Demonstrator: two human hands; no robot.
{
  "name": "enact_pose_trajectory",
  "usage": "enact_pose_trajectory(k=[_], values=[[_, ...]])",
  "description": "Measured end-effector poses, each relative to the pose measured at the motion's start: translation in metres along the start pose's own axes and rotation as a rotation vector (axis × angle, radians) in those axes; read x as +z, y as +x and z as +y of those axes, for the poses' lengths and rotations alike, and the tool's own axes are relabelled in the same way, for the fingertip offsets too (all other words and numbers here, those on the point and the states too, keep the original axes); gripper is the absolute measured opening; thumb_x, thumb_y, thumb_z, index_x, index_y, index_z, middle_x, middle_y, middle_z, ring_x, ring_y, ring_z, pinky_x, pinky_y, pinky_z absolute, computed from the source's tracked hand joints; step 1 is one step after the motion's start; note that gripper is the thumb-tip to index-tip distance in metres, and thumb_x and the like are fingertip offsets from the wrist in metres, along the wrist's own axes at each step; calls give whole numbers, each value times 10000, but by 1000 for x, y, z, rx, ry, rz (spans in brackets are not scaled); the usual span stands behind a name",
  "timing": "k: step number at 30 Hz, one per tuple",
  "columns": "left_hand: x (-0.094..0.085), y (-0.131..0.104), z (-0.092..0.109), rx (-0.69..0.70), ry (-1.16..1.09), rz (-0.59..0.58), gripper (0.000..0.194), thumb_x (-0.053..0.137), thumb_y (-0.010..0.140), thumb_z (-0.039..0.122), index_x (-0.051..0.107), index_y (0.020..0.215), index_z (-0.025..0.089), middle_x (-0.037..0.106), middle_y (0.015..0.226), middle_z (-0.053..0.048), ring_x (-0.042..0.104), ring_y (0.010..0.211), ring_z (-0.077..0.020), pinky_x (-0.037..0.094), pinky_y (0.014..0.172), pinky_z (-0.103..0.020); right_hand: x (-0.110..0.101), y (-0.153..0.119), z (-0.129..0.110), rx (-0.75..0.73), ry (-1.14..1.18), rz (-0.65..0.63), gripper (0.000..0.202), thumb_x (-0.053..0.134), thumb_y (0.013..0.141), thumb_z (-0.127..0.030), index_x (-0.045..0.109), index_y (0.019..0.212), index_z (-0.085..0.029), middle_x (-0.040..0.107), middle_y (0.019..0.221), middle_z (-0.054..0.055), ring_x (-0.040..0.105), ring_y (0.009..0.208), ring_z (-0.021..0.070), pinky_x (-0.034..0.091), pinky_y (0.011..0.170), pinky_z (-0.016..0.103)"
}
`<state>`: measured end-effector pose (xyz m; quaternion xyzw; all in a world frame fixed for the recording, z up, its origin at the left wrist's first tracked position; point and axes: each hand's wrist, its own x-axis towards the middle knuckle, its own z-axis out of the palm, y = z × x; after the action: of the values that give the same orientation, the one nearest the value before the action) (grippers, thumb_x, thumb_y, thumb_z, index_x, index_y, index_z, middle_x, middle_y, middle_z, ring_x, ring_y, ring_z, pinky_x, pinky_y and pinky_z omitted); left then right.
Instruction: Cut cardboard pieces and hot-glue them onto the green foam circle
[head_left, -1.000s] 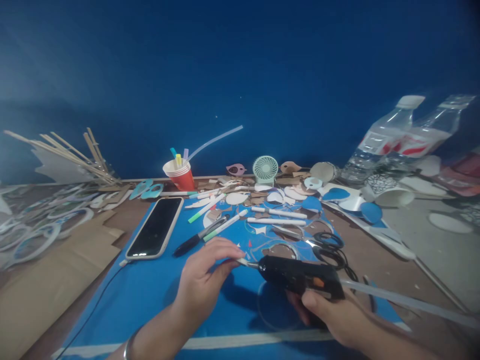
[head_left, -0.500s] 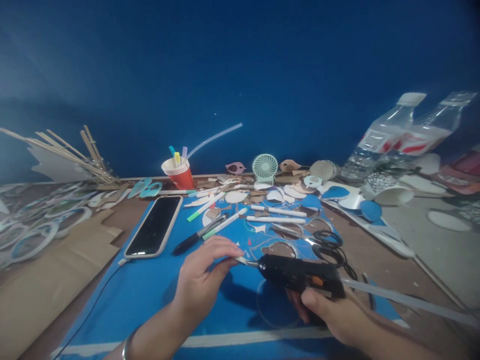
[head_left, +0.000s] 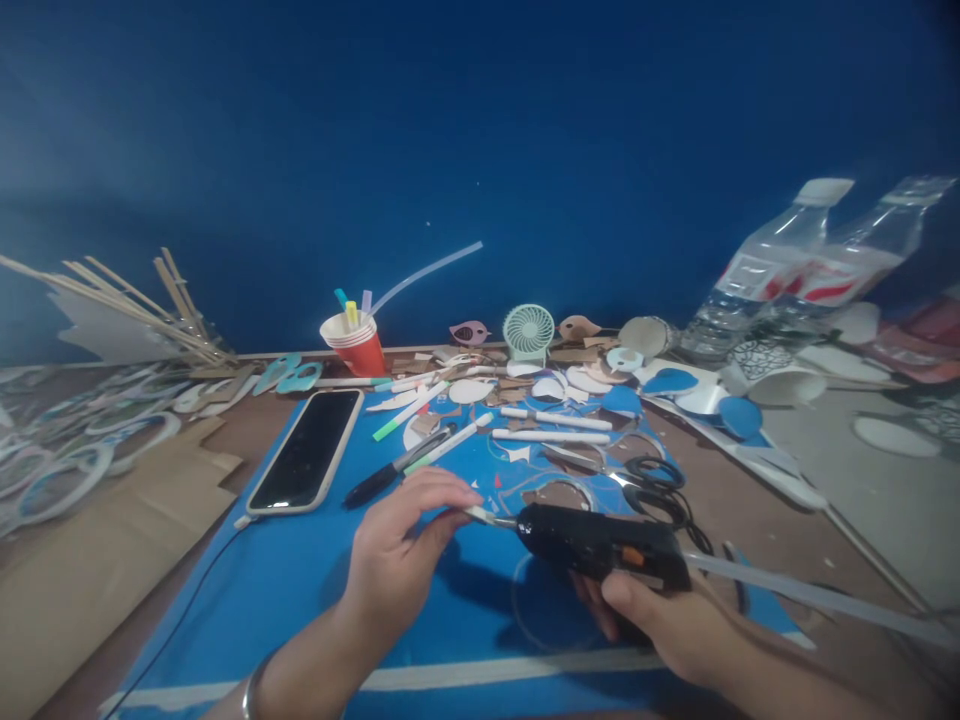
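My left hand (head_left: 401, 545) pinches a small pale piece (head_left: 478, 514) between thumb and fingertips, over the blue mat (head_left: 300, 610). My right hand (head_left: 660, 620) is wrapped round the handle of a black glue gun (head_left: 600, 545) with an orange switch. The gun points left, and its metal tip is at the right end of the pale piece; whether they touch is too small to tell. A long translucent glue stick (head_left: 810, 595) sticks out of the back of the gun. Below the gun, a round outline shows on the mat, partly in shadow.
A phone (head_left: 306, 455) with a cable lies left, beside cardboard (head_left: 120, 540). Scissors (head_left: 649, 485), markers (head_left: 551, 437) and paper cutouts lie behind my hands. Farther back stand a red cup (head_left: 356, 350), a small fan (head_left: 529, 335) and plastic bottles (head_left: 772, 260).
My left hand has shifted very slightly left with the pale piece. The glue gun and my right hand hold nearly the same place, and the view has moved a little.
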<state>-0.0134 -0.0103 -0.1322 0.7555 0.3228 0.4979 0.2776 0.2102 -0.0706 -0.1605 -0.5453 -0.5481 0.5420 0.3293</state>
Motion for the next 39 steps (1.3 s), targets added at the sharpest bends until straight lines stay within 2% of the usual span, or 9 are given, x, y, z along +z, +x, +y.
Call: enact_pose_trajectory(k=[8, 14, 22, 25, 30, 33, 36, 39], values=[[-1, -1, 0, -13, -2, 2, 236, 563, 755, 30, 612, 886, 220, 635, 820, -10, 571, 821, -161, 457, 728, -306, -1, 0, 1, 20, 44, -24, 511, 450, 653, -691, 519, 603, -186, 517, 516, 14, 505, 497, 161, 439, 494, 289], [0, -2, 0, -12, 5, 18, 206, 569, 755, 48, 617, 872, 210, 636, 803, -20, 577, 810, -170, 458, 715, -310, -1, 0, 2, 1, 146, -39, 517, 510, 638, -662, 565, 770, -165, 568, 627, 38, 509, 501, 155, 429, 476, 284], [0, -2, 1, -23, 25, 47, 168, 583, 752, 81, 624, 851, 210, 641, 785, -23, 585, 793, -173, 471, 717, -316, -3, 0, 9, -1, 183, -41, 502, 523, 661, -633, 565, 817, -158, 589, 641, 47, 508, 499, 154, 389, 472, 277], [0, -2, 0, -61, 42, 77, 134, 583, 756, 102, 625, 829, 205, 640, 781, -25, 589, 795, -173, 477, 726, -315, -2, 1, 7, -40, 223, -33, 492, 537, 665, -619, 561, 801, -147, 595, 686, 57, 494, 485, 133, 378, 462, 266], [0, -2, -1, -218, 14, 171, 71, 580, 763, 154, 625, 807, 190, 640, 793, -23, 593, 814, -164, 492, 725, -282, -1, 5, 1, -144, 228, -48, 459, 516, 717, -577, 585, 819, -135, 607, 729, 77, 508, 501, 135, 406, 466, 267], [-1, -1, -1, -335, -35, 190, 67, 588, 759, 211, 619, 802, 169, 642, 789, -27, 603, 755, -159, 500, 676, -269, -8, 8, -12, -245, 75, 23, 414, 478, 754, -555, 597, 828, -165, 608, 707, 59, 554, 591, 185, 442, 548, 297], [-1, 1, -4, -477, -66, 254, 145, 599, 749, 268, 604, 845, 161, 638, 759, -21, 600, 686, -147, 492, 615, -250, -24, 10, -35, -257, -308, 149, 312, 532, 746, -476, 583, 885, -201, 611, 672, 32, 581, 671, 225, 436, 597, 297], [-2, 4, -10, -529, -89, 391, 189, 596, 748, 304, 587, 880, 169, 632, 794, -17, 595, 746, -143, 477, 662, -240, -46, 15, -52, -235, -686, 282, 250, 516, 771, -335, 528, 1001, -237, 639, 876, 40, 590, 781, 231, 430, 658, 299]])
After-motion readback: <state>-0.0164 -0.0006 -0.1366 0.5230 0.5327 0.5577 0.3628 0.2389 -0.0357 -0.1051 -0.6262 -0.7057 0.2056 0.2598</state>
